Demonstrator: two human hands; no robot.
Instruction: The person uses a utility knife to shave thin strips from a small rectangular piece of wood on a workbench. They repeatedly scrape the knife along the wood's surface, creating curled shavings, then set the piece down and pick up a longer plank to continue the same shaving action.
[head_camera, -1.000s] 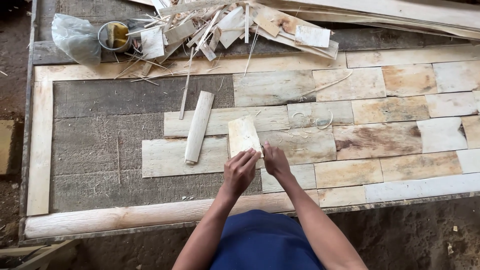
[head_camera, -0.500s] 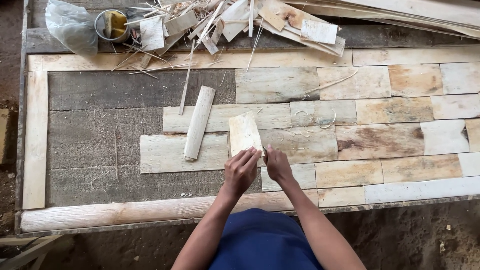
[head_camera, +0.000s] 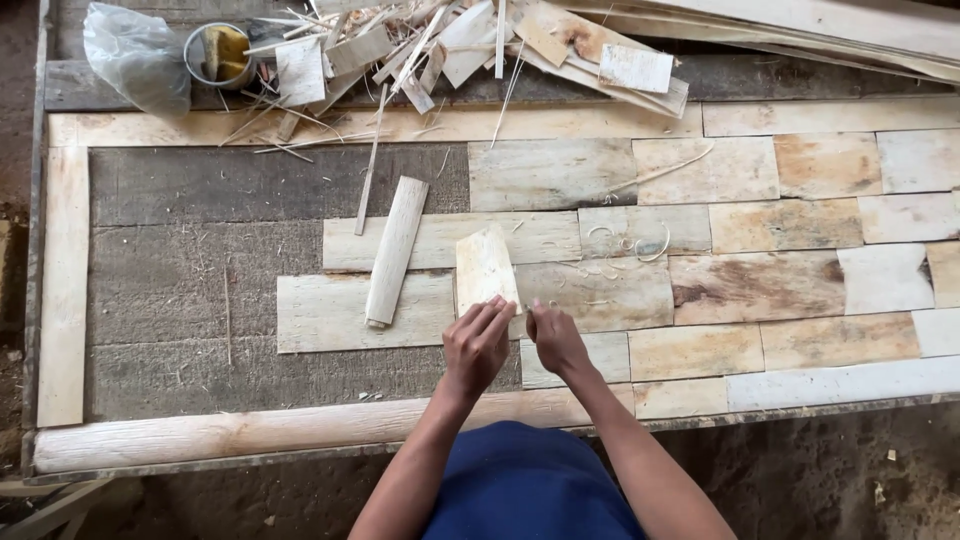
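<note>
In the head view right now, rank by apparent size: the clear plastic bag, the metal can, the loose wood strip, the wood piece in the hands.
1. Loose wood strip and clear plastic bag: too alike to rank
2. Wood piece
3. Metal can

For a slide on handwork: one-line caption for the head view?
Both hands, left hand and right hand, hold a pale wood piece over a patchwork board.

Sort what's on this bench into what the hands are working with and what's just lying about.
In hand: veneer piece, held by left hand and right hand; laid veneer patches.

Lying about: loose strip, scrap pile, tin can, plastic bag.
</note>
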